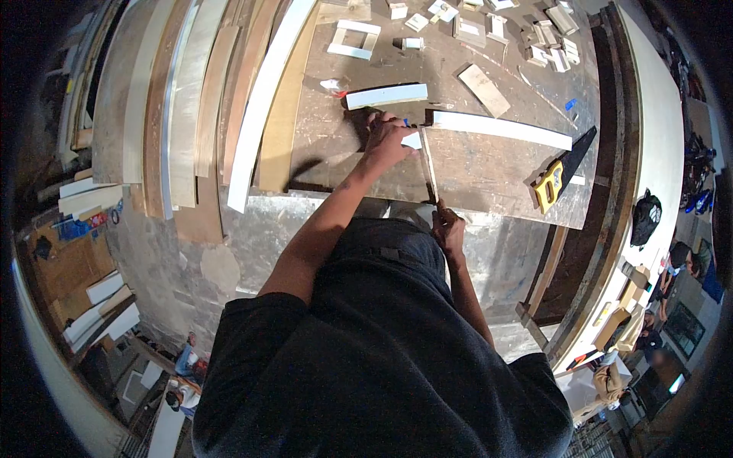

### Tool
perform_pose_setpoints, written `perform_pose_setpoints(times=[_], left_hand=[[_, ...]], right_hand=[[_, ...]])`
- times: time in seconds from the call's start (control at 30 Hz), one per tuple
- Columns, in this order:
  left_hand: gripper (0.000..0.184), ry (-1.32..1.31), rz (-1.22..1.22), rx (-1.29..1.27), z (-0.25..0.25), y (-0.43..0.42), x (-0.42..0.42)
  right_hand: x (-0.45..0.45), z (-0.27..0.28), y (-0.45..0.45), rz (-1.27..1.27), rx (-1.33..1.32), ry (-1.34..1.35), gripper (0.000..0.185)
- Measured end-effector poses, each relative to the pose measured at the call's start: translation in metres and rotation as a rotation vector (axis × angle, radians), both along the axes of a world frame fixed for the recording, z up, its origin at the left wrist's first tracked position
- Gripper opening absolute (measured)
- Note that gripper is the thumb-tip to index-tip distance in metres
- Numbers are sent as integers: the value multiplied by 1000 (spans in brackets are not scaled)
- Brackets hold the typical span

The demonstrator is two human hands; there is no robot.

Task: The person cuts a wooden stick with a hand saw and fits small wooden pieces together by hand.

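My left hand (pixel 392 140) is at the middle of the wooden work table, fingers bent and pressed together beside a small white piece (pixel 412 140). A bit of blue shows at its fingertips; what they grip is hidden. From there a thin, narrow strip (pixel 430 164) runs toward me to the table's front edge. My right hand (pixel 449 227) is closed round the near end of this strip. A long white-faced board (pixel 500 128) lies just right of my left hand. Beyond the hand rests a shorter white-faced board (pixel 387 95).
A handsaw (pixel 561 174) with a yellow handle lies at the right front corner. Long planks (pixel 183 99) are laid side by side on the left. Small wood blocks (pixel 551 44), a rectangular frame (pixel 354 40) and a flat offcut (pixel 483 89) lie farther back. Other people are in the background.
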State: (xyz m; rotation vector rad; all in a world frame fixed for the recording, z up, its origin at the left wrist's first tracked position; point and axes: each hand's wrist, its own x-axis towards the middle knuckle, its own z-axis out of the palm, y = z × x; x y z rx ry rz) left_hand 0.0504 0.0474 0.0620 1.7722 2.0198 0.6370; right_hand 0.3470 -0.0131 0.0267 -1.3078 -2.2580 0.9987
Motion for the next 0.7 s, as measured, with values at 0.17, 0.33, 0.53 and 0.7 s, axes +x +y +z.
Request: perform_pose_setpoints(times=[0.17, 0.33, 0.53, 0.7], left_hand=[[52, 28, -7, 12, -4, 0, 0], [53, -6, -10, 2, -1, 0, 0], [54, -6, 9, 9, 0, -1, 1], [55, 0, 3, 19, -3, -1, 0]], right_hand=[[-2, 9, 3, 19, -32, -11, 37], [0, 4, 2, 26, -45, -1, 36], [-1, 2, 0, 17, -71, 4, 36], [-1, 2, 1, 8, -105, 11, 35]])
